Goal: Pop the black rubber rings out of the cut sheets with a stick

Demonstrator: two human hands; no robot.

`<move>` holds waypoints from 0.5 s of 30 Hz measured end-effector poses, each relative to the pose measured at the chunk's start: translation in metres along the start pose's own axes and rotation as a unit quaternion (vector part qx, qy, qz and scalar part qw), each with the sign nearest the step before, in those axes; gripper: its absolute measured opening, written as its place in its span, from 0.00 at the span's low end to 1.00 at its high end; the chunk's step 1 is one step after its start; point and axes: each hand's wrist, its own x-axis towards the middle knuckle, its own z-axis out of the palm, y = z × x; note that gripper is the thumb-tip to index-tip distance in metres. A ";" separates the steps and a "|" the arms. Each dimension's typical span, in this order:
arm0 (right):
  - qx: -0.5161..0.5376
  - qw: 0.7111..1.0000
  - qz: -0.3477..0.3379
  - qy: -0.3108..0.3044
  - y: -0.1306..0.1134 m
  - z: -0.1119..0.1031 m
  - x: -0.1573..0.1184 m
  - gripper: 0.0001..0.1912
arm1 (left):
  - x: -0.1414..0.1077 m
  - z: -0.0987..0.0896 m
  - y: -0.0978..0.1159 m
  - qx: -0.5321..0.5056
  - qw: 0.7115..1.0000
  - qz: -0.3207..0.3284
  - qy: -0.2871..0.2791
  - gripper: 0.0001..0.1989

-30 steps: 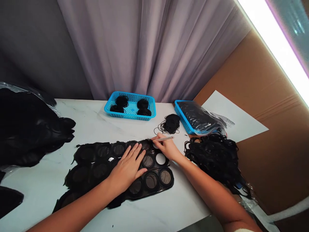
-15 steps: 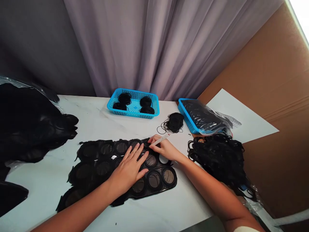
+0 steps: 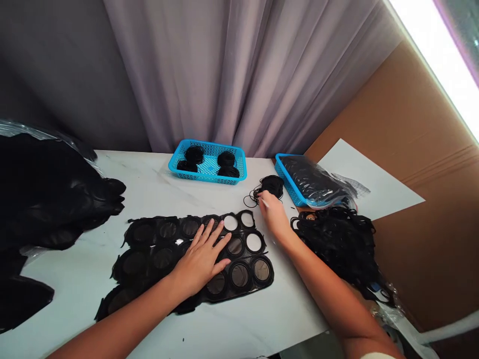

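Note:
Black rubber sheets point(image 3: 243, 259) with rows of round, ringed openings lie on the table. Some openings are filled with dark film, while a few at the right show white tabletop. Across the middle of the sheets my left hand point(image 3: 202, 259) rests flat, fingers spread, holding nothing. My right hand point(image 3: 275, 214) is closed on a thin white stick-like tool point(image 3: 265, 203), partly hidden by the fingers. Its fingertips are at the near edge of a heap of thin black rings point(image 3: 272, 186); whether they also pinch something small I cannot make out.
A blue basket point(image 3: 207, 177) at the back holds several bundles of black rings. Right of it, another blue basket point(image 3: 290, 182) carries a plastic bag of black pieces point(image 3: 314, 179). Black strip scraps point(image 3: 337, 244) pile up at right; large black rubber sheets point(image 3: 48, 189) lie at left.
My right hand has moved from the top row of the sheets up and right to the ring heap. White openings are now uncovered there. My left hand stays on the sheets.

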 end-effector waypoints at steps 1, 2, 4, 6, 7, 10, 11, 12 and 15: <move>0.026 1.000 0.011 0.009 0.000 -0.006 -0.002 0.07 | -0.002 -0.002 0.001 0.000 1.000 0.007 -0.001 0.28; 0.061 0.998 0.011 -0.003 -0.003 -0.010 -0.006 0.06 | -0.005 -0.004 0.003 -0.002 1.000 0.017 -0.005 0.28; 0.139 0.987 -0.003 -0.077 -0.016 -0.015 -0.023 0.05 | -0.013 -0.007 0.008 -0.013 0.999 0.038 -0.014 0.27; 0.199 0.966 -0.014 -0.167 -0.032 -0.014 -0.043 0.05 | -0.022 -0.008 0.013 -0.025 0.998 0.050 -0.018 0.26; 0.219 0.955 -0.018 -0.198 -0.038 -0.012 -0.052 0.05 | -0.026 -0.007 0.015 -0.031 0.998 0.052 -0.017 0.26; 0.257 0.937 -0.026 -0.235 -0.048 -0.007 -0.066 0.07 | -0.033 -0.004 0.016 -0.040 0.998 0.052 -0.020 0.27; 0.267 0.933 -0.026 -0.238 -0.048 -0.007 -0.068 0.08 | -0.034 -0.003 0.016 -0.041 0.997 0.053 -0.024 0.27; 0.275 0.930 -0.026 -0.242 -0.047 -0.006 -0.068 0.09 | -0.034 -0.002 0.015 -0.040 0.997 0.055 -0.028 0.27; 0.285 0.925 -0.025 -0.251 -0.044 -0.007 -0.065 0.09 | -0.034 -0.002 0.013 -0.036 0.997 0.056 -0.035 0.28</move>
